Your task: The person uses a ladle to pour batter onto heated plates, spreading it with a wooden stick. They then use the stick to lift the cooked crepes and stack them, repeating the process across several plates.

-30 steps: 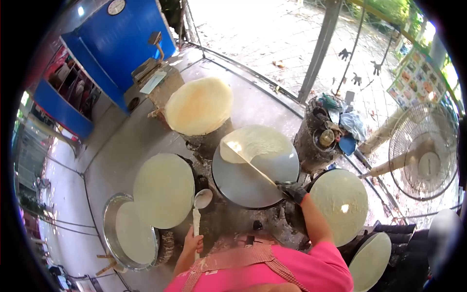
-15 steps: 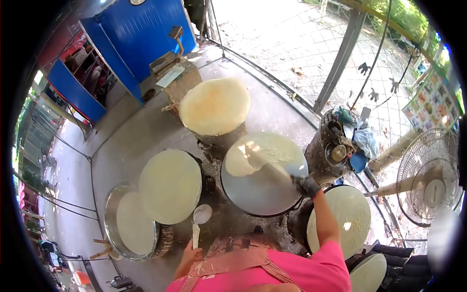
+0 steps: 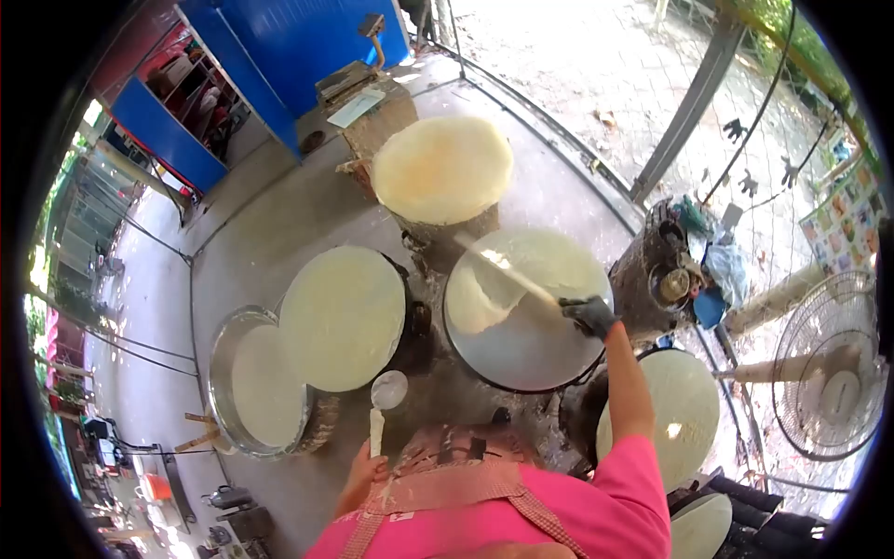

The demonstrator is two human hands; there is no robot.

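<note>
My right hand point(image 3: 589, 315), in a black glove, grips a long flat spreader point(image 3: 507, 271) that lies across the batter sheet point(image 3: 521, 275) on the round grey griddle point(image 3: 526, 349) in front of me. The sheet covers the griddle's far half. My left hand point(image 3: 368, 463) is bare and holds the handle of a ladle point(image 3: 386, 399), whose bowl points up between the griddles. I wear a pink shirt and a checked apron.
A second griddle with a pale sheet point(image 3: 343, 315) sits at left, beside a metal basin of batter point(image 3: 253, 384). A browner sheet point(image 3: 442, 168) lies on the far griddle. Another sheet point(image 3: 684, 410) is at right. A cluttered stump point(image 3: 675, 270), a fan point(image 3: 833, 373) and a blue cabinet point(image 3: 279, 56) surround.
My right hand has swung the spreader from the griddle's near right across to the far side, spreading the batter wider. The view has shifted down. The left hand has stayed on the ladle.
</note>
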